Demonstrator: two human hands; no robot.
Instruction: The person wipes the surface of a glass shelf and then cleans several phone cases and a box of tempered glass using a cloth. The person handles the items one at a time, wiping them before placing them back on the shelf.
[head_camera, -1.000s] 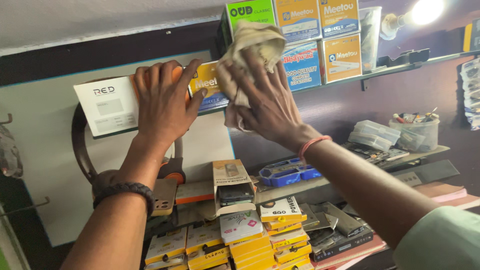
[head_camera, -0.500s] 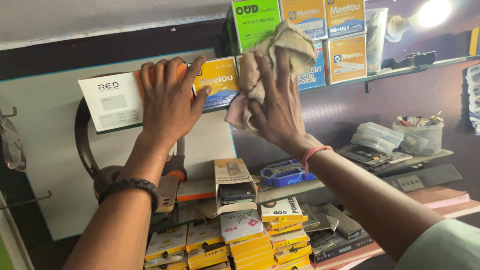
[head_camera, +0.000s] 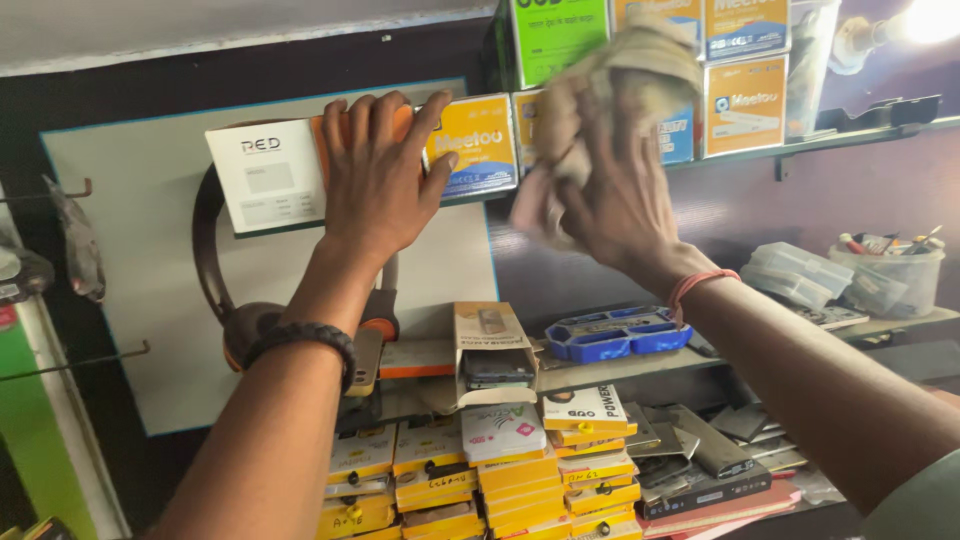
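Beige cloth (head_camera: 630, 70); white box (head_camera: 262, 175); yellow-and-blue box (head_camera: 473, 145) at its 3 o'clock; green box (head_camera: 555, 35); blue tray (head_camera: 615, 335); yellow stacks (head_camera: 440, 480).

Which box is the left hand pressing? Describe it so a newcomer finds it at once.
Start at the upper shelf lined with upright retail boxes. At its left end, against the pale wall board, the left hand lies flat on an orange box. It sits between a white box on its left and a yellow-and-blue box on its right; it is the only orange one, mostly covered by fingers.
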